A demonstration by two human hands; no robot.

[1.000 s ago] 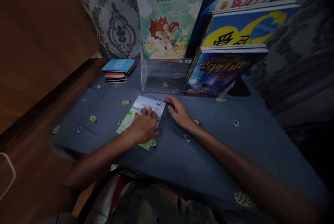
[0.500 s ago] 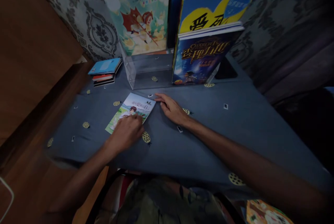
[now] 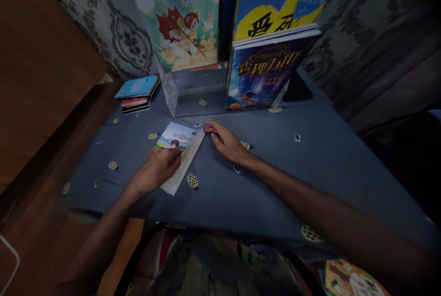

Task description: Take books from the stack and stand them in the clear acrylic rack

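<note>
Our left hand point(image 3: 156, 167) now grips the small book point(image 3: 179, 142) near the tabletop's middle, its right edge lifted where it lay flat; our right hand point(image 3: 225, 139) rests open beside it.

We read 西游记 on the pale picture book point(image 3: 179, 15) standing behind the clear stand point(image 3: 196, 91). Right of it, the other covers' characters stay unclear to us.

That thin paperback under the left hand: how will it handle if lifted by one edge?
The paperback is probably floppy: it is thin and soft-covered, and its page edge already rises off the blue cloth under the left hand. It looks light. Its cover looks glossy, so perhaps slippery; the right hand rests beside it.
</note>
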